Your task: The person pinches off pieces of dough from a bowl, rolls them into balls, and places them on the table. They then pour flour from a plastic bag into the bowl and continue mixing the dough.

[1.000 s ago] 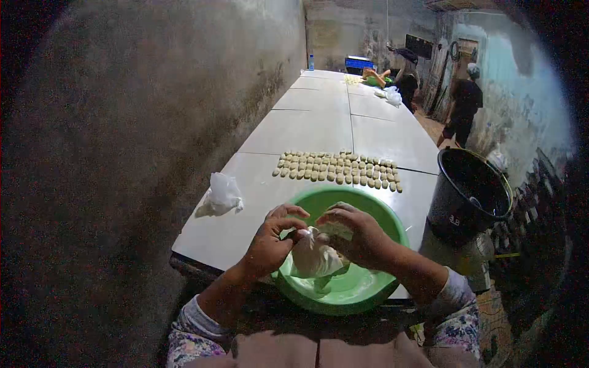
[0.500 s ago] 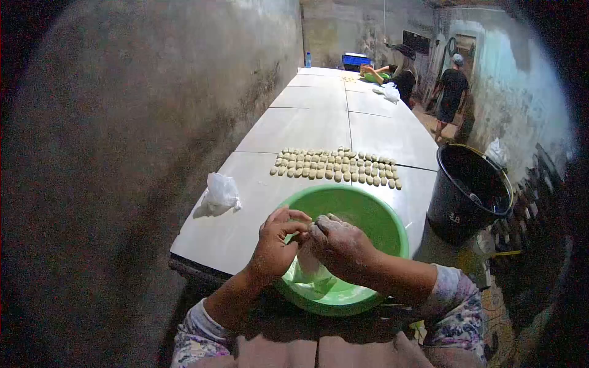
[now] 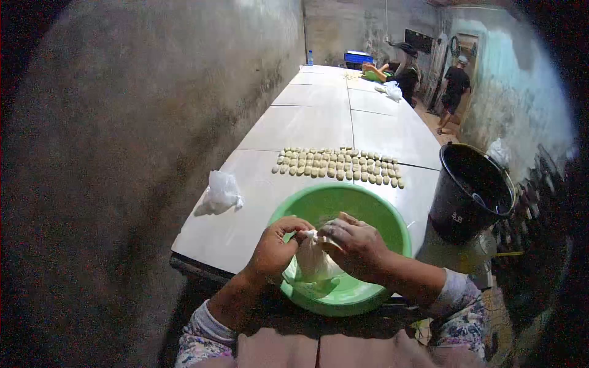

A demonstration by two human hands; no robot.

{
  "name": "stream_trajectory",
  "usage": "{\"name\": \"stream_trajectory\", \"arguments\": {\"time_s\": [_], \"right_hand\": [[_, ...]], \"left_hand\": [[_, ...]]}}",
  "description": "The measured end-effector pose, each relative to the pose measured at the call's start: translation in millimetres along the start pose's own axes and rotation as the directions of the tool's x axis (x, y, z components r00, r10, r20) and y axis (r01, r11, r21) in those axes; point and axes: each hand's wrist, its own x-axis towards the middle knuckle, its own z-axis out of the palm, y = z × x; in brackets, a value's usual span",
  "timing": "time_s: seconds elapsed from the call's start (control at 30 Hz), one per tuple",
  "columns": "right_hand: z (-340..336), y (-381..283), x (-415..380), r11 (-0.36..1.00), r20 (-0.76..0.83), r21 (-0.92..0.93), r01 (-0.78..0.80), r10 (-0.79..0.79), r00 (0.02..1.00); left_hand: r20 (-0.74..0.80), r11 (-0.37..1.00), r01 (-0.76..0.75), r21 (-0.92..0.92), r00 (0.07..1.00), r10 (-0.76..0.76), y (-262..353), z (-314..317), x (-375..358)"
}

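Note:
Over the green basin (image 3: 399, 224) hangs a pale, translucent bag (image 3: 316, 260), gathered at its top. My left hand (image 3: 276, 245) pinches the bag's gathered neck from the left side. My right hand (image 3: 359, 245), dusted with pale powder, is at the same neck from the right, its fingers curled around the bag's upper part. The bag's lower end rests inside the basin. Just beyond the basin, rows of small, pale oval dough pieces (image 3: 331, 164) lie on the white table (image 3: 307, 129).
A knotted plastic bag (image 3: 222, 192) sits at the table's left edge. To the right stands a black bucket (image 3: 463, 196). Far back are a person (image 3: 406, 80) at the table with a green basin, a blue crate (image 3: 357, 58), a bottle (image 3: 310, 58), and a walking person (image 3: 455, 86).
My right hand has shifted slightly right and lower, and the bag's gathered neck now shows between my hands. The walking person in the background has moved a little farther away.

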Motion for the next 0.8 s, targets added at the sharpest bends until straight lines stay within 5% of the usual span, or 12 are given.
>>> {"name": "stream_trajectory", "arguments": {"time_s": [0.17,0.27,0.3,0.33,0.4,0.53,0.67,0.7,0.73,0.8], "right_hand": [[2,1,-3,0.998,0.13,-0.065,0.02,-0.011,0.991],[10,5,-2,0.999,0.045,-0.044,-0.021,0.023,0.999],[8,4,-1,0.995,0.072,-0.045,-0.085,0.088,0.994],[6,2,2,0.995,0.071,-0.047,-0.086,0.089,0.993],[2,-2,11,0.973,0.209,-0.009,-0.229,0.226,0.951],[9,0,17,0.964,0.278,0.073,-0.255,0.226,0.934],[19,-5,18,0.983,0.165,-0.005,-0.182,0.18,0.97],[22,-4,19,0.976,0.19,0.007,-0.219,0.214,0.958],[22,-2,20,0.975,0.189,0.009,-0.221,0.215,0.958],[21,2,22,0.958,0.362,-0.035,-0.284,0.277,0.89]], "left_hand": [[0.033,0.98,0.126,-0.156,0.992,-0.122,0,3,-3],[0.041,0.977,0.169,-0.13,0.985,-0.165,10,2,-6],[0.071,0.922,0.214,-0.322,0.977,-0.202,6,3,-7],[0.073,0.922,0.214,-0.323,0.977,-0.201,7,3,-9],[-0.013,0.979,0.145,-0.14,0.989,-0.148,12,1,-12],[-0.127,1.0,0.026,-0.001,0.992,-0.026,8,-2,-16],[-0.172,0.98,0.109,0.166,0.982,-0.08,7,-6,-21],[-0.164,0.978,-0.071,0.196,0.981,0.105,6,-7,-18],[-0.162,0.978,-0.07,0.198,0.981,0.103,9,-7,-19],[-0.167,0.783,-0.23,0.578,0.906,0.389,31,-8,-17]]}}
